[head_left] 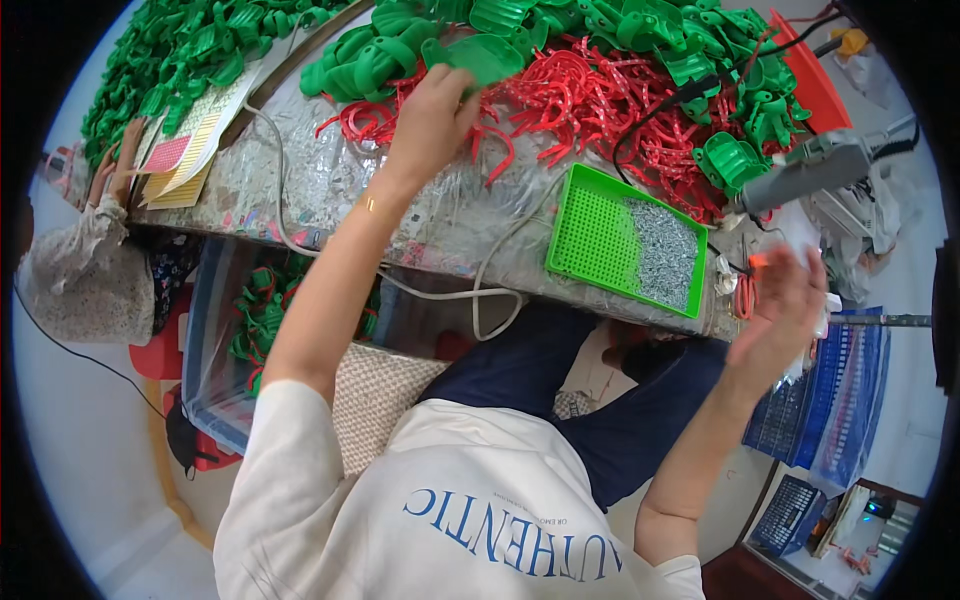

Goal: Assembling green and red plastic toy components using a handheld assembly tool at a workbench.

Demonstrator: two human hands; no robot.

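My left hand (432,125) reaches over the far side of the table, its fingers closed at the edge of a smooth green plastic piece (480,60), which is slightly blurred. Heaped green plastic pieces (370,65) lie just beside it. A tangle of red strap-like pieces (585,95) spreads to the right of that hand. My right hand (785,310) is raised at the table's right edge, fingers apart and smeared a little by motion, with nothing visible in it. Close by lies a small red-handled tool (745,297). A grey tool with a cable (815,172) is above it.
A bright green tray (590,225) at the table's front edge holds small silvery metal parts (665,255). Pale cables (275,170) cross the table. Another person's hand (125,160) is at far left beside papers (190,150). Below stand a blue bin (215,350) and blue baskets (825,400).
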